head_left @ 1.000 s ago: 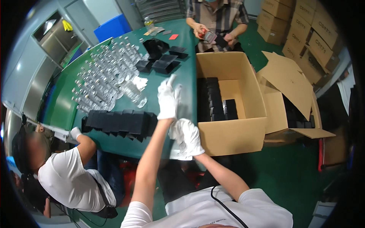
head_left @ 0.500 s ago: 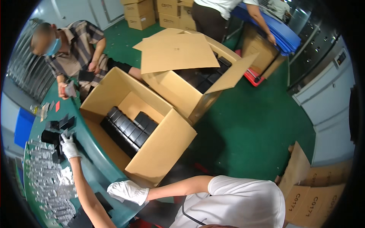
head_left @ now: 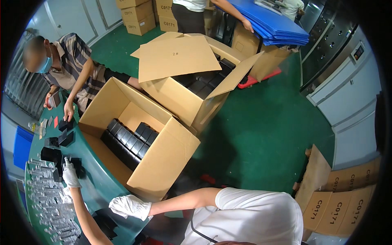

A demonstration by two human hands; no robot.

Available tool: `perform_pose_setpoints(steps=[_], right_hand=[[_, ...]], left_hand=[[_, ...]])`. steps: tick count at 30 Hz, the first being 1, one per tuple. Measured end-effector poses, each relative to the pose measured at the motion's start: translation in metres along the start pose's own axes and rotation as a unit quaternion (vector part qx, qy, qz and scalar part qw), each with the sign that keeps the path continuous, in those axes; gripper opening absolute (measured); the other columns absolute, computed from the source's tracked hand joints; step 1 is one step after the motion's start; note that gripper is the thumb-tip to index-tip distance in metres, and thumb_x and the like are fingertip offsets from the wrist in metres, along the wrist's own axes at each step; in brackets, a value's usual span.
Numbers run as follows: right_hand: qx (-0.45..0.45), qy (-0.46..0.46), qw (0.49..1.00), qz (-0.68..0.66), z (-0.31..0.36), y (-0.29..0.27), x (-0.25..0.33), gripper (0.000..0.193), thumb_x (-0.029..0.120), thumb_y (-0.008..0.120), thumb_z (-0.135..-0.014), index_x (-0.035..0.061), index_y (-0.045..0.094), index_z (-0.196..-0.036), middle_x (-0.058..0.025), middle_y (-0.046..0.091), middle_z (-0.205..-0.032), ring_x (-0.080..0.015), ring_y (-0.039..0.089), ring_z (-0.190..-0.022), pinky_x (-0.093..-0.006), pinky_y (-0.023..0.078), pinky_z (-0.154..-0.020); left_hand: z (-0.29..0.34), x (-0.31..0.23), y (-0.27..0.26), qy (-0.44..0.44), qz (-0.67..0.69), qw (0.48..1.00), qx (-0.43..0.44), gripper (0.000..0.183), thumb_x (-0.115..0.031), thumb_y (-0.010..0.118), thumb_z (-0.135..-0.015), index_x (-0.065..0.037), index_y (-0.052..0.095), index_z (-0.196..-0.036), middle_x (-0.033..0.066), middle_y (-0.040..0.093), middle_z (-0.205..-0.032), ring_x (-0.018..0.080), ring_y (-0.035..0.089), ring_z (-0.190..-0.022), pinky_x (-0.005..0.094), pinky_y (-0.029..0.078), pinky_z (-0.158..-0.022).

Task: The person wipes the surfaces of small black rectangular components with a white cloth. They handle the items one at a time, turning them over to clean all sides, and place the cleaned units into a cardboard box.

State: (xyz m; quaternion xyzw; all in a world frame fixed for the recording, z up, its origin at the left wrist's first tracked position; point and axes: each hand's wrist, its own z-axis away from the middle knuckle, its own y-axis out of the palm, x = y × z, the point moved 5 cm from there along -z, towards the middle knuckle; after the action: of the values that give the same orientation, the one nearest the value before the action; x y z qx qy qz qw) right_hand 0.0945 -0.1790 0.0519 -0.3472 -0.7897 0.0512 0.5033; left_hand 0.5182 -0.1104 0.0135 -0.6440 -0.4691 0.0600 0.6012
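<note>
My left hand (head_left: 70,174), in a white glove, reaches over the green table to a small black box (head_left: 66,164). Its fingers are bent at the box, one fingertip pointing up along it; whether something small is pinched there is too fine to make out. More black boxes (head_left: 51,154) stand close beyond it. Many clear glass bottles (head_left: 49,200) lie crowded along the table's left side, beside my left forearm. My right hand (head_left: 130,206), in a loose white glove, rests low near the table's front edge; its fingers are hidden by folds.
An open carton (head_left: 163,173) with rows of black boxes (head_left: 126,141) stands against the table (head_left: 96,165). Behind it is a second carton (head_left: 179,53). A masked person (head_left: 77,69) handles a black box at the far table end. Another person stands by blue sheets (head_left: 269,22); stacked cartons (head_left: 339,204) sit right.
My left hand stays by the black boxes with its fingers slightly shifted. The masked person has reached down to a box on the table. The whole view has shifted a little.
</note>
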Motion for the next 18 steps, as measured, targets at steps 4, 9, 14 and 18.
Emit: perform_pose_setpoints(steps=[4,9,14,18], right_hand=[[0.013,0.002,0.999,0.044,0.001,0.006,0.001,0.018,0.024,0.051,-0.094,0.0066,0.055,-0.095,-0.0110,0.059,-0.082,-0.0271,0.063,-0.073,-0.0368,0.053,-0.061],[0.069,0.024,0.996,0.044,-0.001,0.001,0.010,0.018,0.024,0.051,-0.094,0.0067,0.055,-0.095,-0.0123,0.058,-0.083,-0.0282,0.063,-0.075,-0.0376,0.052,-0.062],[0.018,0.004,0.999,0.045,0.006,0.002,-0.002,0.019,0.026,0.051,-0.095,0.0068,0.055,-0.096,-0.0127,0.058,-0.084,-0.0292,0.062,-0.075,-0.0391,0.052,-0.063],[-0.015,-0.031,0.999,0.040,0.008,0.003,0.008,0.021,0.027,0.051,-0.095,0.0068,0.055,-0.098,-0.0124,0.058,-0.086,-0.0298,0.062,-0.075,-0.0401,0.052,-0.064]], left_hand=[[0.020,-0.011,-0.020,0.177,-0.056,0.973,-0.139,0.047,-0.012,0.050,-0.091,-0.009,0.049,-0.138,0.0189,0.068,-0.115,0.0255,0.072,-0.076,0.0365,0.058,-0.060],[0.048,-0.011,-0.046,0.086,-0.041,0.995,-0.006,0.043,-0.014,0.053,-0.089,-0.010,0.057,-0.132,0.0202,0.068,-0.112,0.0285,0.070,-0.078,0.0373,0.057,-0.066],[0.064,-0.067,-0.127,0.058,0.047,0.997,0.017,0.036,-0.015,0.056,-0.086,-0.007,0.065,-0.120,0.0191,0.065,-0.120,0.0277,0.067,-0.099,0.0363,0.055,-0.083],[0.080,-0.049,-0.118,0.104,0.060,0.992,-0.028,0.038,-0.019,0.055,-0.089,-0.006,0.061,-0.124,0.0194,0.063,-0.123,0.0324,0.065,-0.102,0.0409,0.053,-0.086]])
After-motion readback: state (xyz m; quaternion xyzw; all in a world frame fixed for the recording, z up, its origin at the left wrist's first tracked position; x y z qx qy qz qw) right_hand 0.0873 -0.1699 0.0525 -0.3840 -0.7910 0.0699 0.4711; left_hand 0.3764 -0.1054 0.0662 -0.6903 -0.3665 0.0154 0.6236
